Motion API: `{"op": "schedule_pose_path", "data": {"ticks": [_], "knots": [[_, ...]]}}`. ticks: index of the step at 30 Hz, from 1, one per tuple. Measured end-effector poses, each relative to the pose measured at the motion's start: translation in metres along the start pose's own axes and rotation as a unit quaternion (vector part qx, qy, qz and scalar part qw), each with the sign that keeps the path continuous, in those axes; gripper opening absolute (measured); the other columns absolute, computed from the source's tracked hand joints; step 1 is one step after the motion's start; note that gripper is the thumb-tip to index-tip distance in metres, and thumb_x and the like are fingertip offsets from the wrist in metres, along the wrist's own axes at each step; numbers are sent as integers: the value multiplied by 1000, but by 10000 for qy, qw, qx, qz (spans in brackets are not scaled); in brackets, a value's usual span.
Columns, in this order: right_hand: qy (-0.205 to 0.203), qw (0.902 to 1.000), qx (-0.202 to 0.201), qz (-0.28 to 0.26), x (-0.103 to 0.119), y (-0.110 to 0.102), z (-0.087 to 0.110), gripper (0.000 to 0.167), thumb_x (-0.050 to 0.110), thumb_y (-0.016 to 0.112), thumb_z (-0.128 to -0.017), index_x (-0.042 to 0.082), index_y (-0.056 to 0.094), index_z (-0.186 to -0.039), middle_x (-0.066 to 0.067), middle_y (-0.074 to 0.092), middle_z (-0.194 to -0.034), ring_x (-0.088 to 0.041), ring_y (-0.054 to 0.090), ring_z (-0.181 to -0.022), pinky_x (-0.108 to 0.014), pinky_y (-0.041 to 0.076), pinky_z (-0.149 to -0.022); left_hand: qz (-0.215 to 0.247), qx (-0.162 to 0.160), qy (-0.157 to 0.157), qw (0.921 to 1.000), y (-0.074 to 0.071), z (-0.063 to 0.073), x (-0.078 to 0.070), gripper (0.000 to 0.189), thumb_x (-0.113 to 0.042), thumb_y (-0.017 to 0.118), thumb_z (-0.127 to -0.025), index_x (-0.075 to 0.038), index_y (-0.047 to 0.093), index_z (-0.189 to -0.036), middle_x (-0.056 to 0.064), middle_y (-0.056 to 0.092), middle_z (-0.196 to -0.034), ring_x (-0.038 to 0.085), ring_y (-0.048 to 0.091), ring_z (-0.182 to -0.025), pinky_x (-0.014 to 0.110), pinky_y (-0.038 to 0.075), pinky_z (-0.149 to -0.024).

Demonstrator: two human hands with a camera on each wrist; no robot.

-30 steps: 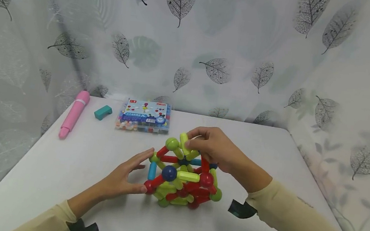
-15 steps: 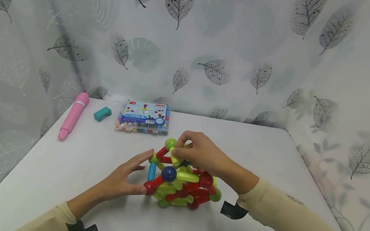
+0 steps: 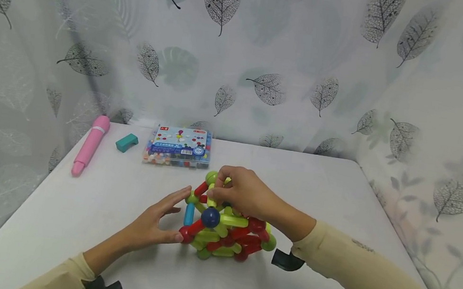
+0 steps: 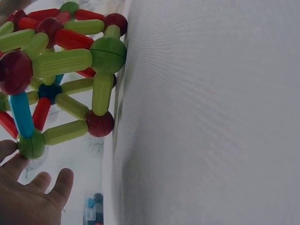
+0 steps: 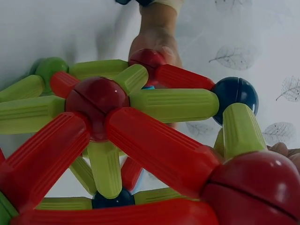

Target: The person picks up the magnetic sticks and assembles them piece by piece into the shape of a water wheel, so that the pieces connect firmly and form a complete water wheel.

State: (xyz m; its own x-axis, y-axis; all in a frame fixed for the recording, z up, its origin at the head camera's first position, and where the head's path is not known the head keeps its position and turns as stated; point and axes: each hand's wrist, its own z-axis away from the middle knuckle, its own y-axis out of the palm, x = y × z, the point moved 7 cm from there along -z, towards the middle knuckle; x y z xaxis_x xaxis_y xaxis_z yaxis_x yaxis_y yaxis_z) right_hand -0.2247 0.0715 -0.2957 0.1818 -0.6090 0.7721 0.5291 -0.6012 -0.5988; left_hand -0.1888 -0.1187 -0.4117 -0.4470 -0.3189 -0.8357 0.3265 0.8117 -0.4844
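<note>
A magnetic ball-and-rod structure [image 3: 227, 242] of red, green, blue and yellow-green parts stands on the white table. My left hand [image 3: 154, 224] steadies its left side, thumb against a red ball [image 3: 186, 234] and index finger at a green ball [image 3: 192, 197]. The left wrist view shows the other fingers extended beside that green ball. Between thumb and index finger, my right hand [image 3: 247, 194] pinches a yellow-green magnetic rod [image 3: 211, 193], its lower end close over the dark blue ball [image 3: 210, 217]. In the right wrist view, structure parts hide most of the right fingers.
At the back of the table lies a clear-lidded box [image 3: 177, 147] of small colourful pieces. Left of it are a teal block [image 3: 127, 142] and a pink cylindrical stick [image 3: 90, 146]. A leaf-patterned curtain [image 3: 277, 116] stands behind the table and at its sides.
My right hand has moved left and slightly down, bringing the pinched yellow-green rod from the structure's top to just above the dark blue ball. My left hand keeps its place.
</note>
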Motion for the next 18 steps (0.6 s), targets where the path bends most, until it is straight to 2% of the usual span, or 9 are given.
{"op": "schedule_pose_path", "data": {"ticks": [3,8,11,15,18], "knots": [[-77,9999,-26,124,1,0,1,19,27,75,-95,14,61,-95,-5,73,-83,-15,51,-48,-21,48,-48,34,12,-11,10000,0,0,0,92,-40,78,-84,-30,30,-161,-2,30,-167,29,38,-148,52,52,-102],[-97,9998,12,-153,-4,-5,6,21,29,75,-94,15,62,-102,-3,71,-80,-16,52,-46,-22,48,-47,26,26,-64,10000,0,0,3,92,-41,78,-84,-32,30,-161,-3,30,-167,28,38,-149,53,52,-102],[-24,9971,93,-759,-10,-7,11,28,30,75,-94,14,62,-113,-7,74,-85,-17,55,-49,-23,49,-47,53,39,-96,9999,0,1,4,91,-41,78,-84,-32,30,-161,-2,29,-167,29,37,-149,54,52,-102],[239,9837,83,-1779,-21,-12,18,44,29,78,-90,14,60,-127,-13,74,-92,-19,57,-52,-25,52,-49,42,27,-139,9999,-1,2,4,91,-40,78,-84,-34,30,-161,-3,29,-167,29,37,-149,53,53,-101],[242,9758,-17,-2171,-26,-17,25,52,31,79,-89,15,58,-133,-17,73,-97,-22,60,-57,-27,54,-51,24,-2,-138,9999,-2,3,5,91,-39,79,-84,-34,30,-161,-4,29,-167,29,37,-148,52,53,-100]]}}
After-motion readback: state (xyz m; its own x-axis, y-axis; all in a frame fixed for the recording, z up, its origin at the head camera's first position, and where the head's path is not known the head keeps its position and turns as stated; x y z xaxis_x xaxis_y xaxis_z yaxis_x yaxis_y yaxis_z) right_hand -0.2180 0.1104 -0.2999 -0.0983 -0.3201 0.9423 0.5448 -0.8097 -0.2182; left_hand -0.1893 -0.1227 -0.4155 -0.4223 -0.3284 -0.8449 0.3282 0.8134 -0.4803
